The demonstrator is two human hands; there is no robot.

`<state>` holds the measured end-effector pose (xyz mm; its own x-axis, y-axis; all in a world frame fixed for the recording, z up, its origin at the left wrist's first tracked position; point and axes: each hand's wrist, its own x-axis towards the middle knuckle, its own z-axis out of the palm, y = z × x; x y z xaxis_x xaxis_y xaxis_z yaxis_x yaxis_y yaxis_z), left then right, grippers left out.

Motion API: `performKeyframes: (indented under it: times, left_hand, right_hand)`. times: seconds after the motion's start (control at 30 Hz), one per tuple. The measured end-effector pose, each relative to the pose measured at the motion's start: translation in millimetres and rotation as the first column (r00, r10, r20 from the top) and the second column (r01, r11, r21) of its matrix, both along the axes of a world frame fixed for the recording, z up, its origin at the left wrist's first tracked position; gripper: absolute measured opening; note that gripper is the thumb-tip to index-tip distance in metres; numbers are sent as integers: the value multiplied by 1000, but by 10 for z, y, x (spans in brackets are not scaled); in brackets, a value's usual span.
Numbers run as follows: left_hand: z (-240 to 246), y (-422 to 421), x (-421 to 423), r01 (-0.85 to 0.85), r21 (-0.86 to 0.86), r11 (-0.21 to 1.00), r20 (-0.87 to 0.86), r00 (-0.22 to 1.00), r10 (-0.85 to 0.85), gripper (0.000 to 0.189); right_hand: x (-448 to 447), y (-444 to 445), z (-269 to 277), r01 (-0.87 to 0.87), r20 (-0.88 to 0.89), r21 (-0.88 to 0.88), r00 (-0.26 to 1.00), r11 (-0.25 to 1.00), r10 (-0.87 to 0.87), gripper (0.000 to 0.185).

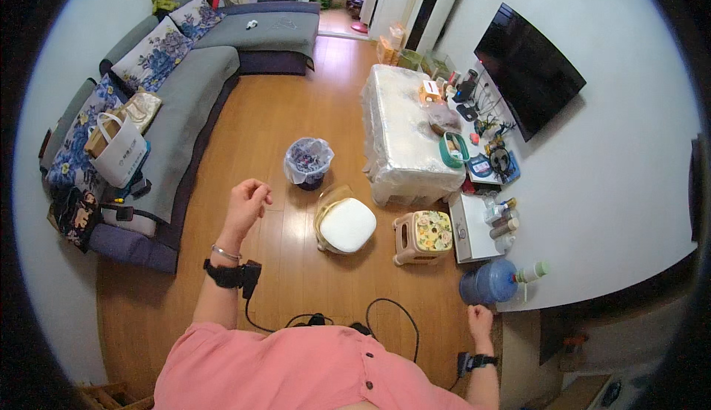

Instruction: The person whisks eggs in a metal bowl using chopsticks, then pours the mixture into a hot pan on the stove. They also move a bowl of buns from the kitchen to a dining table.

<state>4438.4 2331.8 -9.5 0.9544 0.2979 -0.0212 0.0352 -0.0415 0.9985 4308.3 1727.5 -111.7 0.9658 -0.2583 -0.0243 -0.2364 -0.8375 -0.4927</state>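
My left hand (247,207) is raised over the floor on the left, fingers curled in, with no object visible in it. A silver bangle (225,253) and a black strap with a small device (232,275) circle that wrist and forearm. Nearest to it are a lined waste bin (309,161) and a low seat with a white cushion (348,225). Low on the right, my right hand (480,321) is curled into a loose fist, and nothing shows in it. Just beyond it in the picture lies or leans a blue water jug (489,283) with a pump on top.
A grey sofa (189,99) runs along the left, bearing cushions and a white bag (119,154). On the right stand a plastic-covered table (400,121), a flowered stool (425,238) and a white cabinet (469,232) with bottles. Black cables (411,321) loop near my body.
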Motion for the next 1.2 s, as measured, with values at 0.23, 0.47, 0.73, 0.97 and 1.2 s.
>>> performKeyframes:
  times: [0.23,0.47,0.73,0.97,1.2]
  left_hand:
    - [23,648,-197,-177,-10,984,-44,983,176,15]
    - [-5,1036,215,-250,39,967,-12,968,251,15]
    - [156,1328,1333,-230,64,971,0,973,231,14]
    - [175,1360,1970,-203,55,978,11,979,203,15]
    - [214,1429,2441,-175,68,982,9,984,175,13]
  right_hand:
    - [1309,123,209,99,123,-181,989,979,-77,30]
    - [2221,1147,-734,-47,192,180,981,983,12,36]
    - [3098,1874,-1070,35,-83,443,997,896,2,39]
    - [3637,2079,-1268,-13,-138,464,987,886,87,28]
    - [3652,2058,-1199,88,-134,538,991,838,-18,27]
